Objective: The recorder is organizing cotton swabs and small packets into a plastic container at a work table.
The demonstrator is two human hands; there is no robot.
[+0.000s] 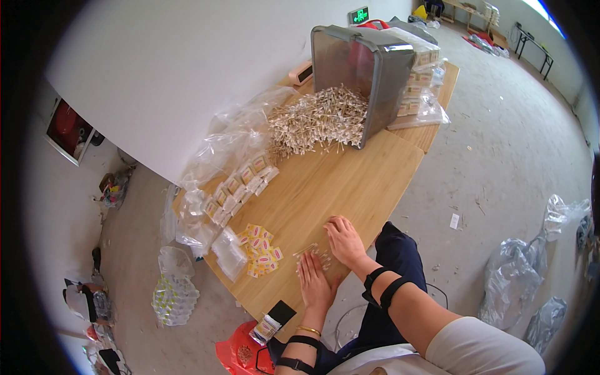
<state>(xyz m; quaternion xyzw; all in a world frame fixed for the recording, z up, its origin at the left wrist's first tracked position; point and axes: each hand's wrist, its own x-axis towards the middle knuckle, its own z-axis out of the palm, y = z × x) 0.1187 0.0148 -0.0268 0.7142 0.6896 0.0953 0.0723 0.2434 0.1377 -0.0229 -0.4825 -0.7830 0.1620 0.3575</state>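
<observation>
A small loose bunch of cotton swabs (322, 252) lies near the table's front edge, between my two hands. My left hand (315, 282) rests flat with outstretched fingers over its near side, covering part of it. On the far right side of the bunch, my right hand (345, 240) lies low on the wood, its fingers extended and slightly bent, with nothing visibly gripped. Yellow-and-white printed cards (257, 251) are scattered left of my left hand. Farther away, a large heap of cotton swabs (322, 119) spills from a grey plastic bin (390, 81) tipped on its side.
Rows of small packed boxes (234, 190) and clear plastic bags (231, 250) line the table's left side. Bagged boxes (419, 94) stand behind the bin. A red bag (240, 350) sits below the front edge, beside a black flat item (281, 312). Plastic bags (512, 278) lie on the right floor.
</observation>
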